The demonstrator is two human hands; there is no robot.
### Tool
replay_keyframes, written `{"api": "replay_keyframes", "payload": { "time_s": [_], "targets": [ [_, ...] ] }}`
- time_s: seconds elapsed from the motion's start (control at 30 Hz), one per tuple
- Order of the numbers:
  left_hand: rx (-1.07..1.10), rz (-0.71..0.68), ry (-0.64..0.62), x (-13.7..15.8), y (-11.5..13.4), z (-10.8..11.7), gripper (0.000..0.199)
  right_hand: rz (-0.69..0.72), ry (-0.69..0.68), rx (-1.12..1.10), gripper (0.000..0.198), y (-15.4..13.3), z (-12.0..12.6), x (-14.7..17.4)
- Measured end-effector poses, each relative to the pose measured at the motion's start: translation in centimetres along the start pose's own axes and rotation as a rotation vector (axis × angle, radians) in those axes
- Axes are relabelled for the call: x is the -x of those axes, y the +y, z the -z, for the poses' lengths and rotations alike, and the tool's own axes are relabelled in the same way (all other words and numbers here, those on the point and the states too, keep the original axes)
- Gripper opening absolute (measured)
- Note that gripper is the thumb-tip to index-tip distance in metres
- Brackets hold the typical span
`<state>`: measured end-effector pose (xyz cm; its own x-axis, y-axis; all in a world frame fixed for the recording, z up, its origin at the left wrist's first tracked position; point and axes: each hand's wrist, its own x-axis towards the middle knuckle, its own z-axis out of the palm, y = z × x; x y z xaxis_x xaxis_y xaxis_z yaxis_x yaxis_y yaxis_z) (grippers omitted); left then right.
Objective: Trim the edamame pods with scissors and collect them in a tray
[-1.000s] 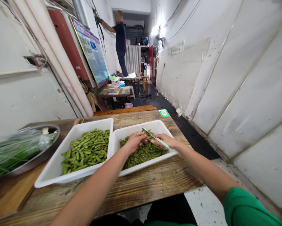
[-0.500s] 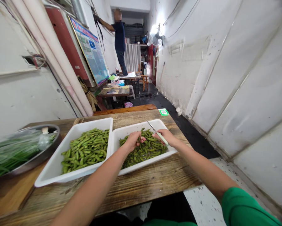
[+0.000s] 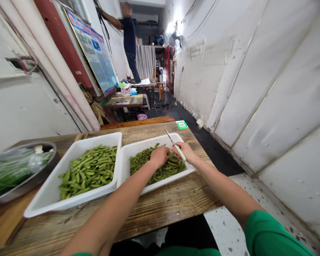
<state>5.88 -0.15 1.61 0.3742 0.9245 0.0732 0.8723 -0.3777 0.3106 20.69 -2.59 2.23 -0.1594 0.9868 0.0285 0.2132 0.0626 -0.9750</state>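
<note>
My right hand [image 3: 183,152] is closed around scissors [image 3: 180,151] with pale green handles, seen nearly edge-on. Their metal blades point up and away to the left. My left hand [image 3: 160,156] is beside it, fingers bent and largely turned from view; what they hold, if anything, is hidden. Both hands are over the right white tub [image 3: 124,167], where green soybean pods [image 3: 140,161] lie wet. A second white tub [image 3: 33,209], to the left, holds a heap of soybean pods [image 3: 92,169].
At the left edge, a metal basin [image 3: 51,151] holds bagged green stalks [image 3: 12,177]. The wooden table [image 3: 160,213] carries a green code card [image 3: 181,124] near its far right corner. Beyond stand a bench [image 3: 138,122] and a cluttered table [image 3: 125,101]. A person [image 3: 129,42] stands high farther back.
My left hand has moved right, closer to my right hand, and its fingers are now turned away. The scissors stay in my right hand. The view has shifted slightly.
</note>
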Motion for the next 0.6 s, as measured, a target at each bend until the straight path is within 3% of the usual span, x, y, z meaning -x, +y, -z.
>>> {"api": "replay_keyframes", "payload": {
  "time_s": [0.13, 0.3, 0.47, 0.6],
  "targets": [
    [0.380, 0.008, 0.138, 0.5, -1.4, 1.1, 0.018, -0.020, -0.091, 0.112, 0.037, 0.2, 0.0, 0.1],
    [0.959, 0.191, 0.111, 2.3, -3.6, 1.4, 0.026, 0.047, -0.210, 0.242, 0.039, 0.1, 0.0, 0.5],
    [1.156, 0.218, 0.122, 2.5, -3.7, 1.1, 0.033, 0.127, -0.234, 0.396, 0.040, -0.1, 0.1, 0.8],
    [1.184, 0.230, 0.096, 2.2, -3.2, 1.2, 0.030, 0.154, -0.217, 0.437, 0.041, 0.1, 0.0, 0.7]
  ]
}}
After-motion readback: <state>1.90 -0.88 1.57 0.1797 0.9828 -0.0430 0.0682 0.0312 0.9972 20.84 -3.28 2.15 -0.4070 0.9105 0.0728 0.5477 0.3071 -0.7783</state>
